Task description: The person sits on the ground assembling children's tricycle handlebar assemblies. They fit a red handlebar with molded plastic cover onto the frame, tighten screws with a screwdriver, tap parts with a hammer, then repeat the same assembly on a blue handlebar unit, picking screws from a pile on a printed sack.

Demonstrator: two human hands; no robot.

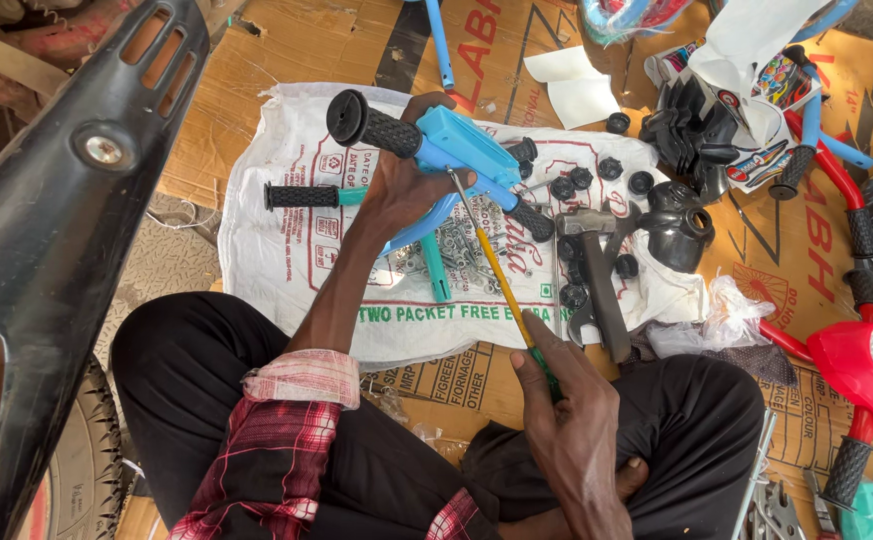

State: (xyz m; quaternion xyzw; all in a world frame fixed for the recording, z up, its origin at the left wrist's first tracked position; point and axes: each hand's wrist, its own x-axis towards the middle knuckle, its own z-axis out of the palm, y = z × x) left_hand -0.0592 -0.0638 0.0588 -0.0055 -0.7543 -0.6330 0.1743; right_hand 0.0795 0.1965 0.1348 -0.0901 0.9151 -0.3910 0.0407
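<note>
My left hand (401, 190) grips a blue toy-cycle handlebar (456, 150) with black rubber grips, held above a white woven sack (286, 250). My right hand (571, 400) holds a long screwdriver (491, 265) with a yellow shaft and green handle. Its metal tip touches the underside of the handlebar's blue centre piece. A second, teal handlebar (331, 196) with a black grip lies on the sack under my left wrist. Small screws (451, 250) lie scattered below the handlebar.
A hammer (601, 290), black caps (581, 180) and black plastic parts (681, 215) lie on the sack's right side. A red handlebar unit (861, 360) sits at right on cardboard. A black moulded panel (56, 200) looms at left. Pliers (776, 505) lie at bottom right.
</note>
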